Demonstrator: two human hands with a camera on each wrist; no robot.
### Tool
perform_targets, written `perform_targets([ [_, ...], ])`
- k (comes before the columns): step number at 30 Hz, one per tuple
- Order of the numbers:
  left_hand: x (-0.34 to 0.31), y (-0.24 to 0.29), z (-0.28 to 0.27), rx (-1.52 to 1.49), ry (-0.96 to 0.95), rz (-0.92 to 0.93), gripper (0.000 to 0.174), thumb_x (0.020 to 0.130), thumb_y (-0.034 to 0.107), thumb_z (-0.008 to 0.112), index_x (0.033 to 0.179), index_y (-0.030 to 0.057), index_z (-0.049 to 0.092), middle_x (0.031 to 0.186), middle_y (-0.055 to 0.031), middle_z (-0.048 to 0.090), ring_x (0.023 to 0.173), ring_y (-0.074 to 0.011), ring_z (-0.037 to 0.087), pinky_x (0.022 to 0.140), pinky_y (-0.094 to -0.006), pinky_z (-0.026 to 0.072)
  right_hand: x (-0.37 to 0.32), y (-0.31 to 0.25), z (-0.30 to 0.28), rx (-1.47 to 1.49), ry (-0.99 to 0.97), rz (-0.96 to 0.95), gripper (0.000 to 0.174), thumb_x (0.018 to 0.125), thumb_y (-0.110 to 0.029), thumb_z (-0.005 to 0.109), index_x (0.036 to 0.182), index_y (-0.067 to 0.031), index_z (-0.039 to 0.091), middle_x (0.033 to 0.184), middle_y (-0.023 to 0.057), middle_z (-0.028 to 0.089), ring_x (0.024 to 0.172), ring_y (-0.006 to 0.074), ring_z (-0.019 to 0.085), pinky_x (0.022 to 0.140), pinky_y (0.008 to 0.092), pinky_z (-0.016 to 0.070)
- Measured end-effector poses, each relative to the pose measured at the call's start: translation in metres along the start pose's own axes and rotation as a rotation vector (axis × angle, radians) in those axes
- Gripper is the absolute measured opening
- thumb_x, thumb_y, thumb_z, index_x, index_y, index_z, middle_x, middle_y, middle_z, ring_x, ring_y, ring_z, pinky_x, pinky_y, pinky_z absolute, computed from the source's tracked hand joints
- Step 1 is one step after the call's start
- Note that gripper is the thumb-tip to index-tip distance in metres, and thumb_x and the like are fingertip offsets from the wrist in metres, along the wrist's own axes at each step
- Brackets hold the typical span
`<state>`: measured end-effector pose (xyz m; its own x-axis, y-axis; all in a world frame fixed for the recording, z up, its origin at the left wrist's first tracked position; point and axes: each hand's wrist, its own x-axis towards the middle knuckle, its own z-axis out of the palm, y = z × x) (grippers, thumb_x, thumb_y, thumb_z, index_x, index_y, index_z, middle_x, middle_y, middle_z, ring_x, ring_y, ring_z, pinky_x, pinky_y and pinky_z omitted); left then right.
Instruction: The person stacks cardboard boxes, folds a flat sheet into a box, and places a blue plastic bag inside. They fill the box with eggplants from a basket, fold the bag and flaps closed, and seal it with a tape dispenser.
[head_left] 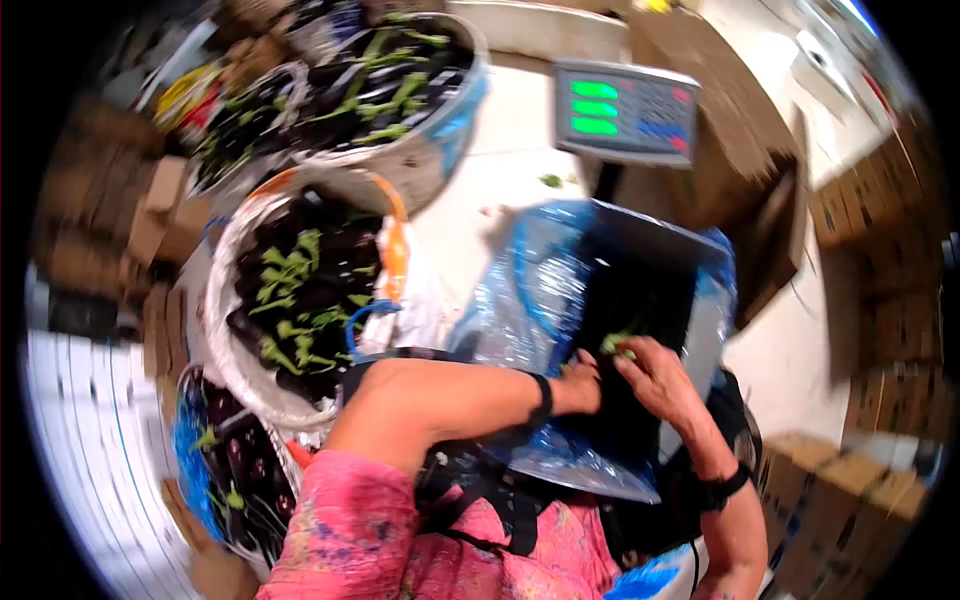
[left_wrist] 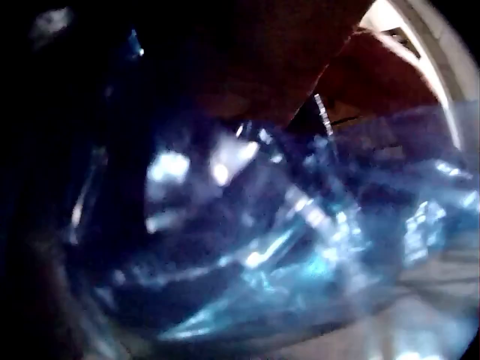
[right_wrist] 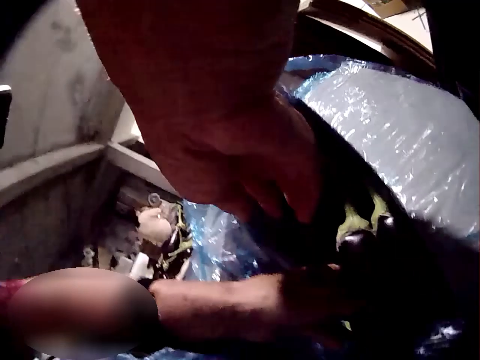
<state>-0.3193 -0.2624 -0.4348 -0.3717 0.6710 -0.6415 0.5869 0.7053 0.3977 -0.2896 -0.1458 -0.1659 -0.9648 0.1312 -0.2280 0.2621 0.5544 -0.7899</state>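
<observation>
Both hands reach into a deep box [head_left: 690,325] lined with blue clear plastic [head_left: 530,290]. In the head view the right hand [head_left: 655,380] has bent fingers beside a pale green stem [head_left: 615,343]; the left hand [head_left: 578,388] is lower and to its left. The right wrist view shows the right hand [right_wrist: 240,157] pointing down, with green-capped eggplants [right_wrist: 360,238] to its right. Below them the left hand [right_wrist: 319,292] fades into shadow. Whether either hand grips anything is too dark to tell. Blurred plastic [left_wrist: 262,240] fills much of the left wrist view.
A scale display [head_left: 625,112] with green digits stands behind the box. On the left are a white basket of eggplants [head_left: 235,345], a larger full tub [head_left: 440,165] and a blue bag of eggplants [head_left: 240,460]. Cardboard boxes [head_left: 840,490] are stacked at the right.
</observation>
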Motion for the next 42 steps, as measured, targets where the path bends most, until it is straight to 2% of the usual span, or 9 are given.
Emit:
perform_targets([
  [7, -0.204, 0.001, -0.341, -0.266, -0.04, 0.689, 0.034, 0.085, 0.025, 0.059, 0.112, 0.0038, 0.065, 0.089, -0.0169, 0.07, 0.081, -0.0323, 0.068, 0.074, -0.0426, 0.0532, 0.01, 0.038, 0.014, -0.008, -0.125, 0.168, 0.026, 0.091, -0.016, 0.06, 0.112, -0.0015, 0.063, 0.105, 0.0206, 0.063, 0.096, 0.0365, 0.063, 0.084, 0.0411, 0.0495],
  [8, -0.207, -0.044, -0.352, -0.268, 0.429, 0.931, 0.033, 0.09, 0.027, 0.058, 0.115, 0.005, 0.065, 0.09, -0.0146, 0.07, 0.08, -0.026, 0.067, 0.075, -0.0363, 0.0532, 0.009, 0.022, 0.009, -0.038, -0.142, 0.225, 0.027, 0.092, -0.017, 0.06, 0.115, -0.0023, 0.063, 0.107, 0.02, 0.064, 0.096, 0.035, 0.064, 0.085, 0.0394, 0.0502],
  [10, -0.259, -0.097, -0.408, -0.787, 0.287, 0.398, 0.038, 0.092, 0.023, 0.06, 0.124, 0.0048, 0.059, 0.106, -0.0113, 0.068, 0.091, -0.0169, 0.066, 0.078, -0.0308, 0.0522, 0.008, 0.027, 0.01, 0.021, -0.195, 0.298, 0.032, 0.093, -0.019, 0.062, 0.119, -0.0005, 0.062, 0.109, 0.0178, 0.065, 0.1, 0.0301, 0.066, 0.087, 0.0356, 0.0503],
  [16, -0.269, -0.334, -0.317, -0.722, 0.711, -0.061, 0.035, 0.089, 0.017, 0.063, 0.119, 0.0005, 0.058, 0.089, -0.0018, 0.064, 0.078, -0.0091, 0.057, 0.068, -0.0256, 0.0503, 0.004, 0.036, 0.02, 0.168, -0.226, 0.361, 0.033, 0.094, -0.021, 0.063, 0.117, 0.0021, 0.062, 0.092, 0.009, 0.068, 0.088, 0.0178, 0.065, 0.08, 0.0304, 0.0507],
  [18, -0.251, -0.387, -0.25, -0.385, 0.721, -0.2, 0.041, 0.078, 0.008, 0.065, 0.118, -0.0005, 0.058, 0.088, -0.0108, 0.067, 0.077, -0.0237, 0.064, 0.072, -0.0343, 0.0544, 0.005, 0.032, 0.02, 0.181, -0.272, 0.443, 0.035, 0.095, -0.023, 0.064, 0.119, 0.0008, 0.061, 0.09, 0.0043, 0.066, 0.079, 0.0119, 0.06, 0.071, 0.0261, 0.0487],
  [22, -0.231, -0.377, -0.165, -0.169, 0.63, -0.121, 0.065, 0.069, 0.007, 0.068, 0.132, 0.0031, 0.053, 0.131, -0.0191, 0.055, 0.121, -0.0398, 0.049, 0.104, -0.0465, 0.0397, 0.007, 0.035, 0.026, 0.182, -0.281, 0.482, 0.037, 0.095, -0.023, 0.065, 0.121, 0.002, 0.059, 0.094, 0.0036, 0.066, 0.082, 0.0111, 0.061, 0.072, 0.0254, 0.0495],
  [30, -0.201, -0.359, -0.175, 0.109, 0.429, -0.142, 0.052, 0.063, 0.012, 0.075, 0.112, 0.0066, 0.059, 0.102, -0.0135, 0.054, 0.105, -0.0339, 0.056, 0.085, -0.0495, 0.0449, 0.008, 0.035, 0.032, 0.184, -0.3, 0.53, 0.035, 0.095, -0.021, 0.064, 0.121, 0.0014, 0.059, 0.095, 0.0037, 0.066, 0.081, 0.0104, 0.06, 0.071, 0.0252, 0.0492],
  [38, -0.286, -0.343, -0.251, -1.211, 0.815, -0.026, 0.043, 0.078, 0.006, 0.073, 0.119, -0.0007, 0.06, 0.108, -0.0037, 0.067, 0.1, -0.013, 0.06, 0.09, -0.0293, 0.0485, 0.016, 0.015, 0.032, 0.294, -0.289, 0.545, 0.04, 0.095, -0.024, 0.065, 0.125, 0.0018, 0.058, 0.099, 0.004, 0.065, 0.083, 0.0122, 0.06, 0.072, 0.0244, 0.0475],
  [42, -0.325, -0.304, -0.289, -1.114, 0.939, 0.06, 0.047, 0.078, 0.007, 0.074, 0.122, -0.0012, 0.059, 0.111, -0.0061, 0.067, 0.101, -0.0144, 0.062, 0.094, -0.0306, 0.0482, 0.018, 0.0, 0.025, 0.334, -0.32, 0.516, 0.043, 0.095, -0.023, 0.064, 0.13, 0.001, 0.055, 0.109, 0.0064, 0.065, 0.092, 0.0137, 0.061, 0.076, 0.0257, 0.0477],
])
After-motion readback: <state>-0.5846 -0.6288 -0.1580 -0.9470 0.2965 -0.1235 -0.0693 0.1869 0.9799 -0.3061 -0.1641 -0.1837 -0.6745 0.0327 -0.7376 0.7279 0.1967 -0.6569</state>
